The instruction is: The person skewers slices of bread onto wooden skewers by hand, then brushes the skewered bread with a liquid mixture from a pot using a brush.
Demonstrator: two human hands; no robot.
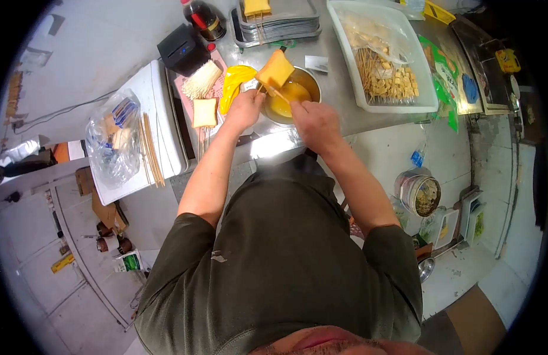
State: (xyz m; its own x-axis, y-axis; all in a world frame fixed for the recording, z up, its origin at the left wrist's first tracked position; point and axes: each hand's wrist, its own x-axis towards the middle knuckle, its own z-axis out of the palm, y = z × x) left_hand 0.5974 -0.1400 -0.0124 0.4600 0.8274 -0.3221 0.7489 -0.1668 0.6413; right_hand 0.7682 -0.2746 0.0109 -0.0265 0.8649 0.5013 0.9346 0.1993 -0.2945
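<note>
A yellow-coated bread slice is held up over the left rim of a metal bowl with yellow liquid inside. My left hand is closed at the slice's lower left, its fingers round thin sticks under the bread. My right hand is closed on the handle of a brush, whose tip is against the slice's lower edge. Left of my left hand, a plain bread slice on skewers lies beside a yellow bag and a bundle of pale thin strands.
Stacked metal trays with one coated slice on top stand at the back, beside a dark bottle and a black box. A white tub of skewered cubes is on the right. Loose skewers lie on the left white surface.
</note>
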